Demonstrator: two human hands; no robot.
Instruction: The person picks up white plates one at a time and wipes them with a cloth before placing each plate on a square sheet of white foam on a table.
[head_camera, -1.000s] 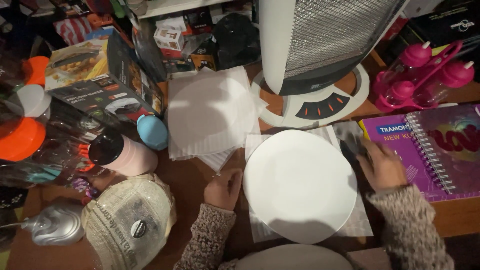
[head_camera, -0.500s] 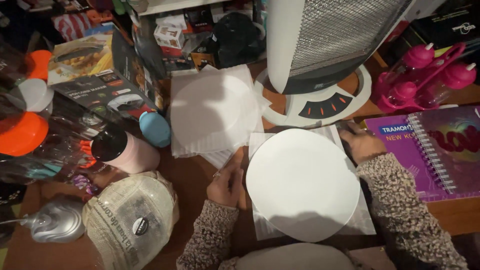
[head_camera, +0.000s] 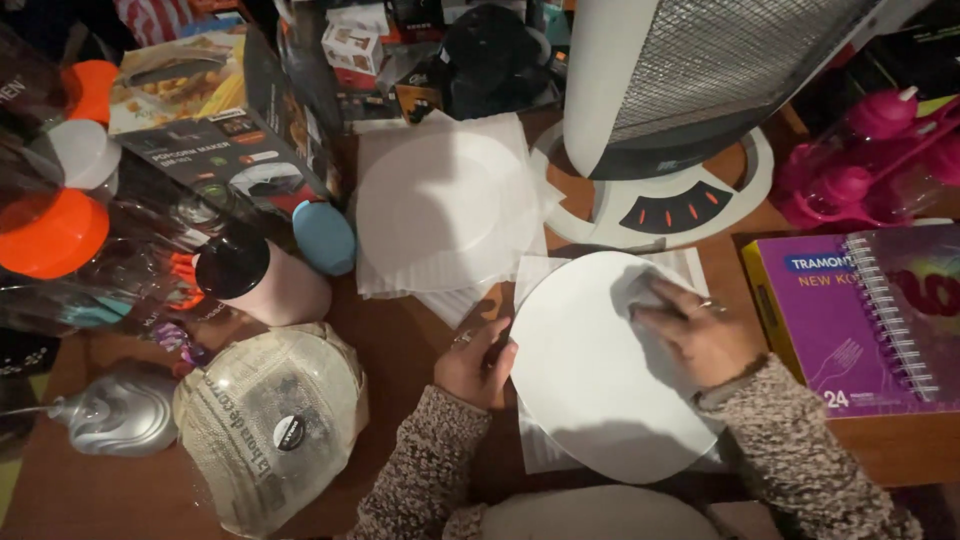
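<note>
White plate (head_camera: 590, 380) was seen lying flat on a sheet of paper (head_camera: 540, 450) on the wooden table (head_camera: 400, 350), between the two hands. It was the largest thing in reach, round, with no long axis. The right hand (head_camera: 700, 335) was laid on its upper right part, fingers (head_camera: 655, 300) together and pressed on a small crumpled white wad (head_camera: 640, 288). The left hand (head_camera: 478, 362) was set at the plate's left rim, fingers curled and touching the edge. The right hand was thus the one upon the plate, the left just beside it.
</note>
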